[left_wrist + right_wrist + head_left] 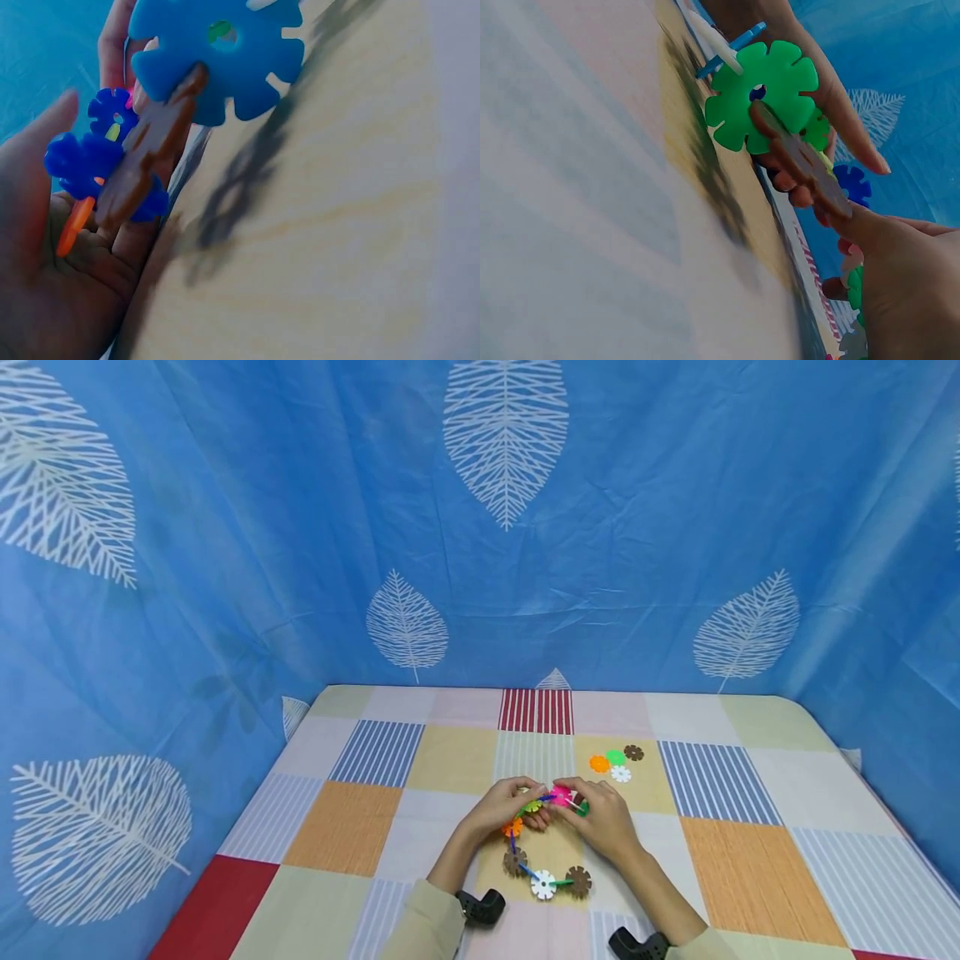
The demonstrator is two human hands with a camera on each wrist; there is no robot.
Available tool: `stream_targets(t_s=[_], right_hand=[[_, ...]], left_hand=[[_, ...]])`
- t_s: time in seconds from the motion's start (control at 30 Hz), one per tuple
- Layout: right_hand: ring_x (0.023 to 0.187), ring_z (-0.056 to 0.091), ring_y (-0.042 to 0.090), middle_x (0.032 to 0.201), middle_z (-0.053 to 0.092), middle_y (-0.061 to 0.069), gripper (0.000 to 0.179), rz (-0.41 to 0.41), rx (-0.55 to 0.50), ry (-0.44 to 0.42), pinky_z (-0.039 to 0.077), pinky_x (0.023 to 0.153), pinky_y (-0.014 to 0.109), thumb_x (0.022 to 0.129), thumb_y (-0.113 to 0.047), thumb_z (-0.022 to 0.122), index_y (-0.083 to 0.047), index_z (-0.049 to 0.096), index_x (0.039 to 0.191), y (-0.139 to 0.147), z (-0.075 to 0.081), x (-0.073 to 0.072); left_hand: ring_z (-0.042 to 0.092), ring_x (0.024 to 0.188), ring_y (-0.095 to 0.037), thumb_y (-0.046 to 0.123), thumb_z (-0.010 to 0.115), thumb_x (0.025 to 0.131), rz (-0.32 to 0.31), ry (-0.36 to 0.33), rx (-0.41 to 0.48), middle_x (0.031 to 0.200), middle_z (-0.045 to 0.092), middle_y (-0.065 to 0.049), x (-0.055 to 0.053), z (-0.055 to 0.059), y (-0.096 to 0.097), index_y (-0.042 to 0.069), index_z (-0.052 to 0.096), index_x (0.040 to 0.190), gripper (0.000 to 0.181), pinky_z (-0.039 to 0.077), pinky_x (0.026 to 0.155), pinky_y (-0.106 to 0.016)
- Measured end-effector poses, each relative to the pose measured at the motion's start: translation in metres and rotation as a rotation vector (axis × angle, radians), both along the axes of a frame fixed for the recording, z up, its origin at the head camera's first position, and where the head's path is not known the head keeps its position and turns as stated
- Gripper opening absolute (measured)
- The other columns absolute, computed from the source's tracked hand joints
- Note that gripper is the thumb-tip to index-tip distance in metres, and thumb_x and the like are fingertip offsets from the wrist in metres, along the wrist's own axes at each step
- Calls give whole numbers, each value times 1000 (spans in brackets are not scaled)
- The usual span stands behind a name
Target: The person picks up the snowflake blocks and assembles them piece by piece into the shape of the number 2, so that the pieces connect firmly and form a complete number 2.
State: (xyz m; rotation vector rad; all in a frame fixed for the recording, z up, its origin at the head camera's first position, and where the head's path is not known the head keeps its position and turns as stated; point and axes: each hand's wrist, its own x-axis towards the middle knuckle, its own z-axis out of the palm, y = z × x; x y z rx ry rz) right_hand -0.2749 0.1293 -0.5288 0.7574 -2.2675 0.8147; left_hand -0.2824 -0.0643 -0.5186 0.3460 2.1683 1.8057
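Observation:
A curved chain of slotted plastic snowflake discs hangs between and below both hands; its lower end has a white disc (543, 884) and a brown disc (578, 882) joined by a green one. My left hand (497, 810) holds the upper left stretch, fingers curled behind the lime disc (532, 806) and the blue disc (112, 109). An orange disc (513, 827) hangs by its palm. My right hand (606, 818) pinches the chain at the pink disc (560, 795), thumb in front. Beside those fingers a dark green disc (582, 808) sticks out, partly covered.
Beyond the right hand lie loose discs: an orange disc (599, 763), a bright green disc (616, 757), a white disc (621, 773) and a brown disc (633, 752). A patchwork cloth (337, 827) covers the table. Blue leaf-print curtains (600, 527) surround it.

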Motion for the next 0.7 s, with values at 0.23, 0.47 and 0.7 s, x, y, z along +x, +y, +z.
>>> stream_targets(t_s=[0.23,0.47,0.7], right_hand=[[59,45,1,74,65,-5,38,53,21,26,41,52,19,66,-26,81,-16,67,99,0,2,0],[62,50,0,80,68,-5,35,78,9,-7,44,56,22,67,-27,81,-17,68,98,-2,2,-3],[63,52,2,80,67,-6,34,57,25,18,45,57,23,68,-31,80,-18,68,97,-1,1,-3]], left_hand=[[66,62,-21,32,65,86,-62,-28,28,73,68,-8,1,3,3,3,65,94,30,55,59,-34],[66,62,-22,23,65,86,-45,-63,61,73,67,-12,-1,4,2,0,64,86,23,56,61,-35],[65,61,-23,14,63,86,-26,-64,64,73,67,-14,0,2,5,-3,63,86,17,56,60,-34]])
